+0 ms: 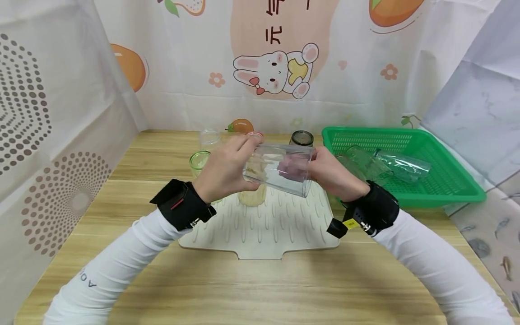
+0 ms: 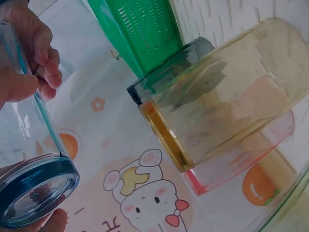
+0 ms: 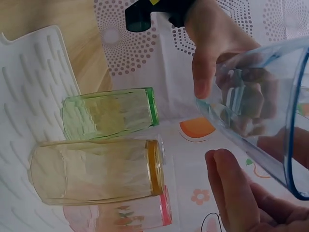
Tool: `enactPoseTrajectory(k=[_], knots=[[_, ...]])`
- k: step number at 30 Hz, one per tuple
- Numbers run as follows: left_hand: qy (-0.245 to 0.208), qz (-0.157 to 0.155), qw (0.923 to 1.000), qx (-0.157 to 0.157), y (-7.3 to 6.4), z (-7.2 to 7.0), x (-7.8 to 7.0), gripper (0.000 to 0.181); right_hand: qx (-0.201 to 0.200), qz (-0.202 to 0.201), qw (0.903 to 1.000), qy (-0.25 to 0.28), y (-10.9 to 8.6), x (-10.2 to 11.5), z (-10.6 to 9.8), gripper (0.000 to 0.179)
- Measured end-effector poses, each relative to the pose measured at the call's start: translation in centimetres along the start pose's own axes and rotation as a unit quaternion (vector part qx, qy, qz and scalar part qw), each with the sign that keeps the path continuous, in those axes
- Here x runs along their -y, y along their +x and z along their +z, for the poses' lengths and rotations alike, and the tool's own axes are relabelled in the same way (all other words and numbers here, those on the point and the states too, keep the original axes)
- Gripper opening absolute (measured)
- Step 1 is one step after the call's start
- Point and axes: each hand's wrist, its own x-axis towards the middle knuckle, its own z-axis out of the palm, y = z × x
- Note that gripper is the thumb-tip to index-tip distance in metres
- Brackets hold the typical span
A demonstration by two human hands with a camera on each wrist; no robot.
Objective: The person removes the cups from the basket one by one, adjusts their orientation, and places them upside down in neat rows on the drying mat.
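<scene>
A clear drinking glass with a bluish tint [image 1: 272,176] lies sideways in the air between both hands, its mouth turned to the right. My left hand [image 1: 223,169] grips it around the base end, thumb below and fingers above. At the mouth end, my right hand [image 1: 335,176] holds the wall by the rim, some fingers showing through the glass. Beneath and behind, a yellow glass [image 3: 96,171], a green glass [image 3: 111,113], a pink glass [image 3: 113,217] and a dark grey glass [image 2: 200,50] stand upside down.
The white ridged drying mat [image 1: 264,234] lies on the wooden table [image 1: 260,289] below the hands. A green basket [image 1: 459,192] at the right has clear glasses [image 1: 404,167] lying in it. Another clear glass [image 1: 210,137] stands at the back left.
</scene>
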Motion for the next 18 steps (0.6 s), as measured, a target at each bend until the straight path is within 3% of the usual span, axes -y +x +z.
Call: enactPoseTrajectory(k=[7,13,18], knots=[[0.018,-0.001,0.9997,0.016,0.3,0.1,-0.7,0.084,-0.023,-0.005,0.9997,0.011,-0.2,-0.4,0.1,0.035],[0.009,0.011,0.9997,0.019,0.5,0.3,-0.8,0.079,-0.037,0.001,0.9992,0.017,-0.4,-0.9,0.0,0.037],[-0.009,0.015,0.9991,0.037,0.2,0.4,-0.9,0.080,-0.030,0.005,0.9991,-0.028,-0.5,-1.6,-0.2,0.035]])
